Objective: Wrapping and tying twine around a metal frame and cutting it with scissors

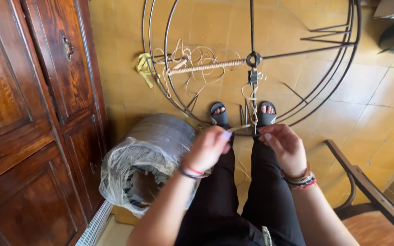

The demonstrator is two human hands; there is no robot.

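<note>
A large round black metal frame (pixel 297 43) stands on the tiled floor in front of my feet. One spoke is wrapped in pale cane (pixel 206 67), with loose pale strands hanging around it and below the hub (pixel 253 59). My left hand (pixel 208 148) and my right hand (pixel 284 145) pinch a thin pale strand (pixel 241 128) stretched between them, just above my knees and close to the frame's lower rim. Both wrists carry bracelets.
A roll of dark cord wrapped in clear plastic (pixel 147 164) lies at my left. A dark wooden cabinet (pixel 28 114) fills the left side. A wooden chair arm (pixel 365 187) is at my right. A yellow strip (pixel 143 66) hangs on the frame's left rim.
</note>
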